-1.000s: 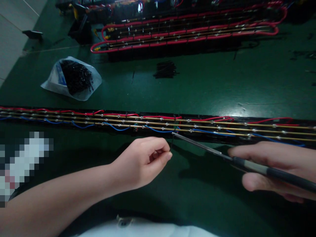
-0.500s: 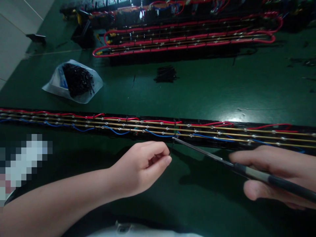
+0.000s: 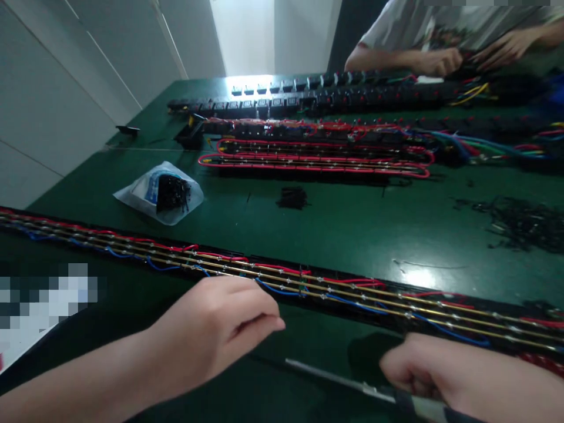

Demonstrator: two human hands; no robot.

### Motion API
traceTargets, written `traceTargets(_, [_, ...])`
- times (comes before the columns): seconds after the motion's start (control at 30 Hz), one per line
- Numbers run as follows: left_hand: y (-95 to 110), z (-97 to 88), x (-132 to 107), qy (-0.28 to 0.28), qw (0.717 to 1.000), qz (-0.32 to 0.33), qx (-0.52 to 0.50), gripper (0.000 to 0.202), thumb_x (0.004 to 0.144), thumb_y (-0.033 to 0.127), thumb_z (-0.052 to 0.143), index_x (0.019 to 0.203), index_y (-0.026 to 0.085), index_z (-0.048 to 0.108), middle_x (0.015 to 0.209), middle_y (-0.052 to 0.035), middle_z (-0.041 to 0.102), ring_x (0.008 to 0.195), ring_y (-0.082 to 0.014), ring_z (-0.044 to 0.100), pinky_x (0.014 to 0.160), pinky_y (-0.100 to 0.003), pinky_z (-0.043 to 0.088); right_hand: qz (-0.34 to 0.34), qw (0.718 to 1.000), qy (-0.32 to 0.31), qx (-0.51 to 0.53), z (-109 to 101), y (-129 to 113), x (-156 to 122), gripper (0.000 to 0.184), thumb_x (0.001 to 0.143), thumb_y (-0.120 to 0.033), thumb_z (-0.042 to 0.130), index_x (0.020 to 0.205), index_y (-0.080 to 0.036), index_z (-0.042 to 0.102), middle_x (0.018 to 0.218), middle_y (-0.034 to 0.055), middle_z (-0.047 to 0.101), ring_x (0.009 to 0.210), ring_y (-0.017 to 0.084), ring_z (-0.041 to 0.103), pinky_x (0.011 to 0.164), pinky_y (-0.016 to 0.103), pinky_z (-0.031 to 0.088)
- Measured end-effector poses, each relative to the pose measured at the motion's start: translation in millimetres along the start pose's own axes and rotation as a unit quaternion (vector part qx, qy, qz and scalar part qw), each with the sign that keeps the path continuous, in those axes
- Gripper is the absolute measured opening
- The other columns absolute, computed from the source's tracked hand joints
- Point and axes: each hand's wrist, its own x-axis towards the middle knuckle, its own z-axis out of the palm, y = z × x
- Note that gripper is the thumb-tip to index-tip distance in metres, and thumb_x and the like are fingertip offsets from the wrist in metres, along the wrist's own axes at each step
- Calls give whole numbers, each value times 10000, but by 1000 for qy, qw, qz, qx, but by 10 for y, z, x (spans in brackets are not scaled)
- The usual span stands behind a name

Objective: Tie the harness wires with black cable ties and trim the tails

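A long black strip [image 3: 247, 265] crosses the table, carrying parallel brass-coloured rods with red and blue wires alongside. My left hand [image 3: 220, 329] is at the near edge of this strip, thumb and fingers pinched together; whatever lies in the pinch is too small or hidden to make out. Below and right of it, my right hand [image 3: 445, 367] is closed around a slim tool [image 3: 335, 379] with a long metal shaft and a black and grey handle. The tool's tip points left over the green table, apart from the strip.
A plastic bag [image 3: 136, 197] of black cable ties lies beyond the strip, near a small bundle of ties [image 3: 293, 198]. Black clippings [image 3: 524, 222] are heaped at right. Red-wired strips [image 3: 308, 167] lie farther back. A co-worker's hands [image 3: 445, 60] are at the far side.
The tool's tip has come away from the strip, toward me. My left hand has shifted left relative to the strip. The camera view has tilted up, showing a co-worker.
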Motion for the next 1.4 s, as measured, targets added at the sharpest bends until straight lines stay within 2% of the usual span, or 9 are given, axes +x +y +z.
traceTargets(0.1, [-123,-251,215,47,989,-12,136,211,1029,273,639,892,199,783,857,1,791,737,-129,717,719,-231,509,53,998,-22,-2,-38,30,39,534,644,-569,901,797,-224,523,572,-55,547,472,90,512,391,150,337])
traceTargets(0.2, [-339,-368,615,-2,967,-56,249,202,1025,277,624,993,189,803,1020,-50,815,913,-202,754,828,-292,524,58,997,-37,23,-59,77,82,647,562,-654,919,842,-218,532,563,-58,546,443,94,512,385,169,382])
traceTargets(0.33, [-640,-326,1187,-57,951,-72,297,179,991,248,642,964,177,804,1028,-71,811,918,-213,737,830,-294,497,40,998,-18,51,-39,166,100,781,485,-774,905,882,-201,553,535,-65,536,424,89,505,371,163,379])
traceTargets(0.47, [-829,-248,1498,-72,953,-66,287,136,935,223,682,889,194,806,945,-51,805,884,-204,720,771,-275,465,38,998,7,53,17,181,58,849,462,-886,838,881,-210,540,524,-66,528,414,76,471,361,151,348])
traceTargets(0.63, [-933,-210,1600,-63,960,-67,263,164,949,286,666,905,192,793,881,-49,777,829,-201,683,737,-288,435,47,997,43,43,61,88,30,854,429,-929,792,815,-215,526,480,-73,483,399,57,417,346,129,288])
traceTargets(0.73, [-969,-205,1625,-50,964,-69,254,171,931,318,684,985,175,760,963,-69,766,872,-206,667,760,-290,455,69,996,45,17,72,30,14,715,527,-784,855,809,-219,520,480,-76,478,417,64,428,367,131,302])
traceTargets(0.93, [-1068,-207,1733,-57,964,-49,256,641,893,395,705,1462,128,580,1492,-170,613,1407,-335,513,1197,-426,404,46,997,65,6,86,-39,-68,463,694,-544,815,839,-222,515,539,-65,481,469,61,438,417,127,298])
traceTargets(1.1, [-1151,-211,1876,-112,955,-55,269,867,864,454,686,1615,97,439,1641,-196,492,1523,-378,409,1268,-478,362,29,998,45,15,51,-7,-83,549,685,-661,783,869,-217,518,574,-62,497,477,63,450,418,138,325])
traceTargets(1.4, [-1098,-260,1914,-139,947,-34,288,723,901,423,632,1558,134,551,1595,-161,543,1473,-311,499,1264,-397,389,68,996,19,51,51,115,95,806,415,-784,902,847,-207,542,490,-76,517,385,62,450,337,143,347])
